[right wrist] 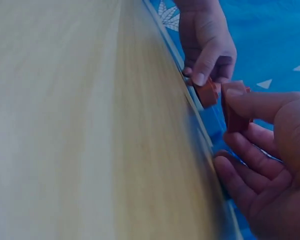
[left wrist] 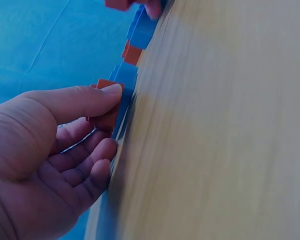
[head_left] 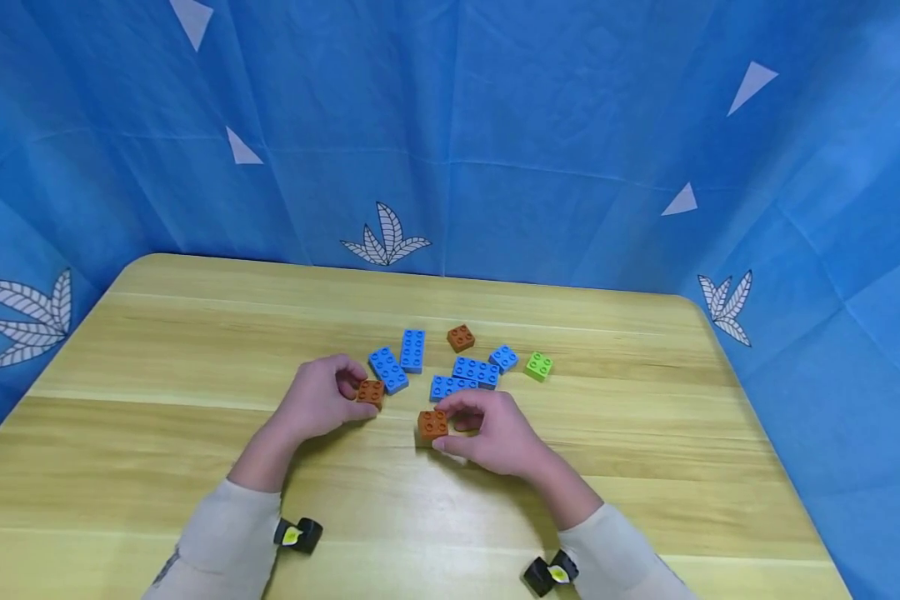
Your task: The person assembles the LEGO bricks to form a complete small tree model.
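My left hand (head_left: pixel 318 402) pinches a brown two-by-two toy brick (head_left: pixel 371 392) between thumb and fingers, studs up, close beside a blue brick (head_left: pixel 388 370). In the left wrist view the thumb lies flat against the side of that brown brick (left wrist: pixel 108 119). A second brown two-by-two brick (head_left: pixel 432 425) is pinched by my right hand (head_left: pixel 501 432), just in front of another blue brick (head_left: pixel 450 387). The right wrist view shows this brick (right wrist: pixel 234 112) between thumb and fingertips, raised off the tabletop. The two held bricks are apart in the head view.
Behind the hands lie more blue bricks (head_left: pixel 413 350), one a small two-by-two (head_left: pixel 503 358). A loose brown brick (head_left: pixel 461 337) and a green brick (head_left: pixel 539 366) sit farther back and right. The wooden table (head_left: pixel 630 400) ends at a blue curtain (head_left: pixel 555 167).
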The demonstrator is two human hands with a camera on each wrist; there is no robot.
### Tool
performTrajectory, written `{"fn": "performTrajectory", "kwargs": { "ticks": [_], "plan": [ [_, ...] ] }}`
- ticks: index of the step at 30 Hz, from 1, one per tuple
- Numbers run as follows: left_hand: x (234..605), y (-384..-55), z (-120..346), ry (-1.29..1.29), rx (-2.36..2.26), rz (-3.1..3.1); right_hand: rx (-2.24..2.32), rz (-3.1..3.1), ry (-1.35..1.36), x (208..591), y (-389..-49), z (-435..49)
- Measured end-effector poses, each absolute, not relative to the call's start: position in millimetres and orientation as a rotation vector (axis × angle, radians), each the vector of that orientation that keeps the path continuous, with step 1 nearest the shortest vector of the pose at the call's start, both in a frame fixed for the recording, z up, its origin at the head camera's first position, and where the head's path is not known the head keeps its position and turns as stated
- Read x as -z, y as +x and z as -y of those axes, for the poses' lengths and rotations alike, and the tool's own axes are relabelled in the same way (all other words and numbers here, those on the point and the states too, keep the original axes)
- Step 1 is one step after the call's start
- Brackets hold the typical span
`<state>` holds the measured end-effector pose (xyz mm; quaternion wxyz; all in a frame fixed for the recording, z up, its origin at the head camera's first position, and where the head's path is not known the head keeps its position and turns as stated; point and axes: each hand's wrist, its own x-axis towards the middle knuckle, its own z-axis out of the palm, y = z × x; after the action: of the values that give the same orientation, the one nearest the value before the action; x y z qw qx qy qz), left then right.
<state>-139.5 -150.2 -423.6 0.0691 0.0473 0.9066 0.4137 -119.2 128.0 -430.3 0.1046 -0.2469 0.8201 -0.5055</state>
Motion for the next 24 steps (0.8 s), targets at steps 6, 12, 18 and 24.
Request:
{"fn": "performTrajectory", "kwargs": {
  "ticks": [6,12,18,24],
  "plan": [
    [427.6,-146.1,138.9,0.185,-1.257,-2.731,1.475,-2.496,-0.709,437.9,-128.5,-126.4],
    [427.3,-156.4,126.1,0.193,-1.312,-2.732,1.504,-2.565,-0.624,445.0,-143.4,-126.5],
    [426.6,-156.2,118.0,0.206,-1.403,-2.744,1.516,-2.603,-0.590,450.6,-146.5,-124.7],
    [426.9,-152.1,108.4,0.333,-1.495,-2.689,1.449,-2.698,-0.584,453.3,-146.9,-119.6]
  ]
}}
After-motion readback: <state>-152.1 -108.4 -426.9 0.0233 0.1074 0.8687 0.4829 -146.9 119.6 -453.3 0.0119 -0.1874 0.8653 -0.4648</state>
